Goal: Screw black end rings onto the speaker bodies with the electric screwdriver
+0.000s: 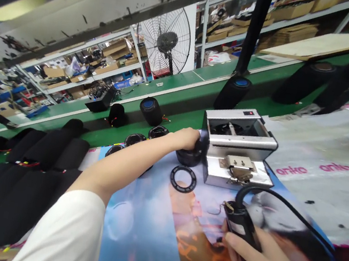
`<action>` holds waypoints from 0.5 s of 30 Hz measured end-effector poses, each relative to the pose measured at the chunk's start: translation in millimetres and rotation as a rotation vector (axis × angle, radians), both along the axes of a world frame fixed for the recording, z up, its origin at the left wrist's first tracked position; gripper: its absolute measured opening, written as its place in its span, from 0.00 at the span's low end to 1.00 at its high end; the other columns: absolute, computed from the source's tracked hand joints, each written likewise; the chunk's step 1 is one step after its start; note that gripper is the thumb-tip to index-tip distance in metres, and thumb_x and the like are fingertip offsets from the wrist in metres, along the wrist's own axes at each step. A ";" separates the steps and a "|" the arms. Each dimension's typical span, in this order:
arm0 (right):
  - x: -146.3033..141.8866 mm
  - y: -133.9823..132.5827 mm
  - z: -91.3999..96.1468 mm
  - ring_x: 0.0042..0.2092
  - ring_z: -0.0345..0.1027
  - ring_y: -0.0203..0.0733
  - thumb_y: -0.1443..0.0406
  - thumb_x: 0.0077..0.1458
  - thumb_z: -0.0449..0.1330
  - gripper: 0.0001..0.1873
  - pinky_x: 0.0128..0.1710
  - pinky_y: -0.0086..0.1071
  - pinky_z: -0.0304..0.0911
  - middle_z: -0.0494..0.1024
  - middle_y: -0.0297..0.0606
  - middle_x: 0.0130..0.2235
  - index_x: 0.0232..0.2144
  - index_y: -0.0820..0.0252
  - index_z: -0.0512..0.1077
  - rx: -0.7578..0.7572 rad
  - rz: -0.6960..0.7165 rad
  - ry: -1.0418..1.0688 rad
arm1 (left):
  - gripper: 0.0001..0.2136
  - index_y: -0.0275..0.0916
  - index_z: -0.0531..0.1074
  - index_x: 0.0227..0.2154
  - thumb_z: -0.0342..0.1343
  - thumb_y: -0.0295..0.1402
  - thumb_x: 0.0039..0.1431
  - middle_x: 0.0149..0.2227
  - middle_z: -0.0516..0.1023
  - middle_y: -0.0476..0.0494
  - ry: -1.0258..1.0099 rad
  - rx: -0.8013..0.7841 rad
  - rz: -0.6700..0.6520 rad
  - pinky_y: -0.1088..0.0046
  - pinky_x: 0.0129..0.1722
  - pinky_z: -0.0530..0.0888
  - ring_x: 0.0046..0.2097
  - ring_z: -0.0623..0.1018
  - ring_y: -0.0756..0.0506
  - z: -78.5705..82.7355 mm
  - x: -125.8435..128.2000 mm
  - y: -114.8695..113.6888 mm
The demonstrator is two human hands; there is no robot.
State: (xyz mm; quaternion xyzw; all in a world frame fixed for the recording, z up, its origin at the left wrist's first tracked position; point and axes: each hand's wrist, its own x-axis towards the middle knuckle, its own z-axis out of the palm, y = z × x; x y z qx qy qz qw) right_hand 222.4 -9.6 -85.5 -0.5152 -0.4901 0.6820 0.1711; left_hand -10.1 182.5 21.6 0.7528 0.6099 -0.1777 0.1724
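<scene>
My left hand [188,138] reaches far forward, its fingers closed around a black round part [190,156] just left of a metal screw feeder [241,145]. The fingertips are partly hidden behind the hand. A flat black ring [183,179] with small holes lies on the printed sheet in front of that part. In my right hand [251,253] is a black corded electric screwdriver [242,223], cord end up and tilted; its lower end runs out of view. Several more black round parts [135,139] sit behind my left forearm.
Rows of black fabric-covered cylinders [24,199] with wires lie at the left. Black cylinders with blue tops [151,110] stand on the green bench [185,83]. The screwdriver's cord [295,207] loops rightward. A large fan [167,41] and loaded shelves stand behind.
</scene>
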 end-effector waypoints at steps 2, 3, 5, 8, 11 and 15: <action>3.7 0.2 -5.2 0.20 0.61 0.37 0.36 0.52 0.64 0.32 0.25 0.31 0.55 0.68 0.33 0.18 0.31 0.58 0.68 0.019 0.022 -0.031 | 0.16 0.38 0.76 0.56 0.64 0.37 0.70 0.57 0.80 0.38 -0.033 -0.044 -0.012 0.54 0.55 0.81 0.56 0.82 0.39 7.4 2.5 -5.7; 5.8 0.3 -8.7 0.21 0.62 0.37 0.36 0.54 0.63 0.32 0.25 0.31 0.55 0.69 0.34 0.19 0.31 0.59 0.68 0.032 0.032 -0.029 | 0.18 0.38 0.76 0.57 0.67 0.37 0.67 0.57 0.81 0.38 -0.054 -0.056 -0.018 0.56 0.55 0.81 0.55 0.82 0.39 14.2 0.4 -7.0; 9.6 0.3 -16.1 0.21 0.63 0.36 0.36 0.57 0.62 0.32 0.25 0.31 0.56 0.72 0.35 0.22 0.32 0.59 0.69 0.040 0.060 -0.003 | 0.27 0.39 0.75 0.60 0.73 0.36 0.59 0.57 0.82 0.40 -0.099 -0.044 -0.021 0.63 0.56 0.79 0.56 0.82 0.39 32.9 -12.4 -7.8; 12.2 0.1 -23.5 0.21 0.64 0.36 0.34 0.57 0.62 0.34 0.25 0.30 0.56 0.73 0.35 0.24 0.34 0.60 0.69 0.022 0.065 0.026 | 0.29 0.39 0.75 0.60 0.74 0.37 0.56 0.57 0.83 0.41 -0.140 0.053 0.016 0.71 0.54 0.77 0.56 0.82 0.39 62.6 -49.2 -8.1; 10.0 -0.4 -23.0 0.20 0.63 0.36 0.35 0.57 0.63 0.33 0.24 0.30 0.55 0.71 0.33 0.21 0.34 0.59 0.69 0.028 0.041 0.004 | 0.22 0.36 0.76 0.56 0.70 0.36 0.61 0.55 0.82 0.39 -0.109 0.150 0.089 0.65 0.54 0.78 0.54 0.83 0.38 73.6 -89.9 -9.1; 6.1 -1.5 -15.2 0.21 0.64 0.38 0.35 0.56 0.63 0.32 0.24 0.30 0.57 0.71 0.34 0.21 0.32 0.58 0.68 0.034 0.003 0.001 | 0.19 0.38 0.73 0.60 0.65 0.36 0.69 0.61 0.77 0.36 -0.060 0.180 0.144 0.52 0.57 0.80 0.58 0.80 0.37 51.7 -121.5 -1.1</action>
